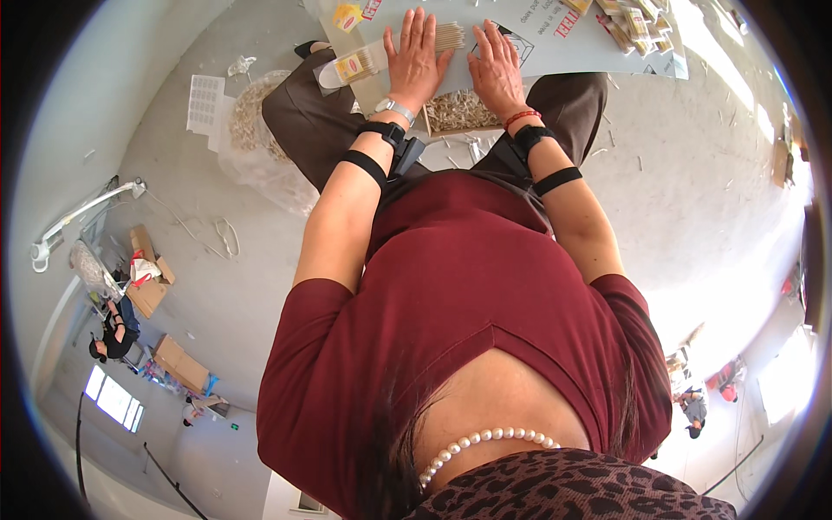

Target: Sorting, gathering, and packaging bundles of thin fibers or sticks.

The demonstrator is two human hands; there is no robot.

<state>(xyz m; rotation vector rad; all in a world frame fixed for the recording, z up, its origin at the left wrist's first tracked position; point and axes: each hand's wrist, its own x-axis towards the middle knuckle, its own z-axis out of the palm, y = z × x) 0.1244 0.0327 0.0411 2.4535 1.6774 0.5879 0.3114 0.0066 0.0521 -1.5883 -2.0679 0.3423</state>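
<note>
My left hand (pixel 418 59) lies palm down on the grey board (pixel 572 54), its fingers stretched out. A small bundle of thin pale sticks (pixel 450 36) sits just right of its fingers, between my two hands. My right hand (pixel 497 71) rests palm down at the board's near edge, fingers extended, with nothing visible in it. Left of my left hand is a clear packet (pixel 347 68) with a yellow label and similar sticks inside. Whatever lies under my palms is hidden.
Labelled packets (pixel 640 26) are piled at the board's far right. Below my hands, between my knees, an open box (pixel 462 115) holds many loose sticks. A clear plastic bag (pixel 260 147) and a white printed sheet (pixel 205 101) lie on the floor at left. Other people are far behind.
</note>
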